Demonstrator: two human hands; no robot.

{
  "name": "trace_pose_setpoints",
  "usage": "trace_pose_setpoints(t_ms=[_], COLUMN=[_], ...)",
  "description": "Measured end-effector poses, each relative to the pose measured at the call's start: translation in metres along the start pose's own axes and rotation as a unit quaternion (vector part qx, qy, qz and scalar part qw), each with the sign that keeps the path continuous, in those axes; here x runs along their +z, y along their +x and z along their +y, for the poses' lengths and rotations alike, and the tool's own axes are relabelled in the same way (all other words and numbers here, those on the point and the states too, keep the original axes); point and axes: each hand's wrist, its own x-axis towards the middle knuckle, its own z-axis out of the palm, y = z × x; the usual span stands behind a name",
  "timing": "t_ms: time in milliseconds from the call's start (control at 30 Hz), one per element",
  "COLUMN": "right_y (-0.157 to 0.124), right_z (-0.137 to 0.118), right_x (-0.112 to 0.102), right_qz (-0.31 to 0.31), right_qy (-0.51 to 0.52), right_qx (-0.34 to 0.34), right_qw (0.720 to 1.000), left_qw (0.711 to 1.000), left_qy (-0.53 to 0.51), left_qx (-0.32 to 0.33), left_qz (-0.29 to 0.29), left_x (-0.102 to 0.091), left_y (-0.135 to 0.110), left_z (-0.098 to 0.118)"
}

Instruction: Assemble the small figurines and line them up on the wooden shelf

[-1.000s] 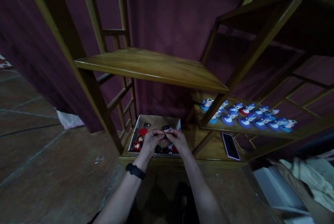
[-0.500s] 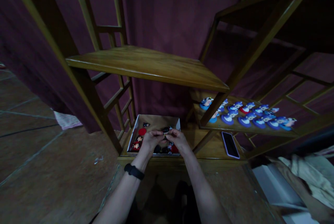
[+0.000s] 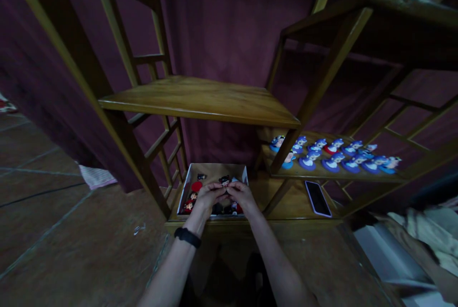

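Between my two hands is a small figurine (image 3: 224, 181) with a black top and some red, its lower part covered by my fingers. My left hand (image 3: 210, 196) pinches it from the left side. On the other side, the fingers of my right hand (image 3: 240, 193) close on it too. Both hands are over a shallow white box (image 3: 183, 188) on the low wooden shelf. Inside the box lie small red and black figurines (image 3: 190, 202), a red disc (image 3: 196, 186), and a dark little piece (image 3: 202, 177). Dark items near the box's front are partly hidden by my hands.
A wooden shelf board (image 3: 200, 99) juts out above the box. Several purple and blue figurines (image 3: 334, 160) stand on the shelf at right. A phone (image 3: 318, 199) lies on the low shelf. A pale box (image 3: 390, 254) sits on the floor at right, beside cloth.
The figurine has turned in my fingers, so its face side now shows where a dark top showed before. Both hands remain over the box, and the camera view has shifted slightly.
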Motion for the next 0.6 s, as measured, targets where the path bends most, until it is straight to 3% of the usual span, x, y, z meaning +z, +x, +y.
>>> trace_pose_setpoints(t_ms=[267,600], right_y=[-0.003,0.006], right_z=[-0.008,0.012], right_x=[0.0,-0.005], right_qz=[0.002,0.011], right_qy=[0.017,-0.059], right_qx=[-0.006,-0.041], right_qw=[1.0,0.997], left_qw=[0.998,0.999], left_qy=[0.042,0.016], left_qx=[0.055,0.04], left_qz=[-0.003,0.002], left_x=[0.001,-0.002], left_y=[0.006,0.006], left_z=[-0.002,-0.01])
